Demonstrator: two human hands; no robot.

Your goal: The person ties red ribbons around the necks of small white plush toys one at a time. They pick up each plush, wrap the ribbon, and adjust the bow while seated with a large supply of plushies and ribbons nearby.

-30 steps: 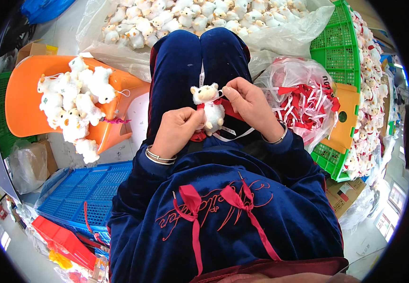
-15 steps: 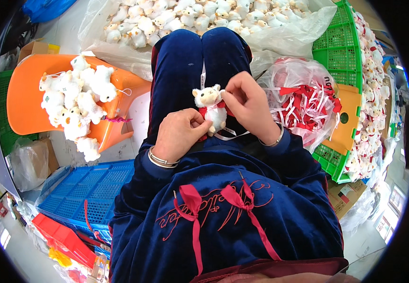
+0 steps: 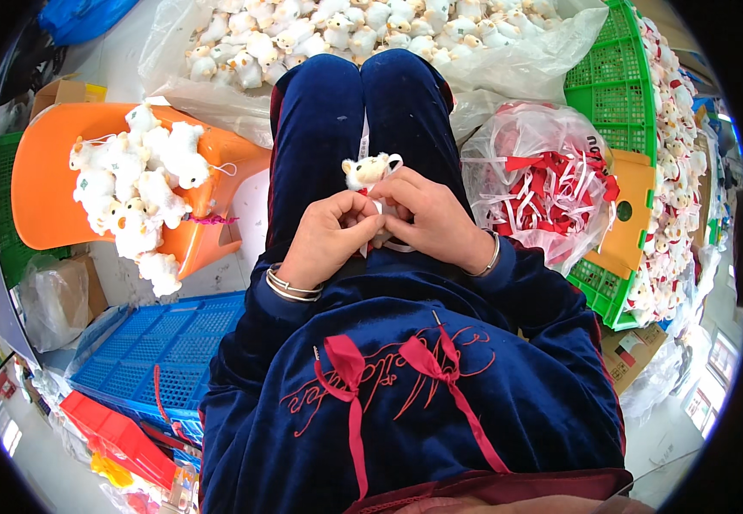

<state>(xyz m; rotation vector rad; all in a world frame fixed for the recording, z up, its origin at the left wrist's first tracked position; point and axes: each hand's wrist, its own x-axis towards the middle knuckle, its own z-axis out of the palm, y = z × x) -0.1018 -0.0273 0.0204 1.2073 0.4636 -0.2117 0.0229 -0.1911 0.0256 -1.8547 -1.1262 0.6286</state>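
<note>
Pale floor shows around a seated person, with an orange chair [image 3: 41,193] at the left bearing a pile of white plush toys [image 3: 140,184], and a larger heap of similar toys [image 3: 329,34] on clear plastic sheeting [image 3: 530,64] beyond the knees. At the right, a clear plastic bag [image 3: 487,141] holds red and white ribbons [image 3: 551,201], just beside a green crate [image 3: 611,68]. Over the lap, between the 2 hands, is 1 small plush toy [image 3: 362,174]: creamy white and fluffy, with its head uppermost, a smooth beige muzzle, a dark eye and small ears, 1 of them showing tan inside. A white loop stands at the right of its head, a bit of red shows below the chin, and most of the body is covered. The left hand [image 3: 324,236] and right hand [image 3: 436,224] meet there, the fingers of each pinched closed on the toy's front; whether fur or ribbon lies between their tips, I cannot tell. A white strip curves out below the right hand.
</note>
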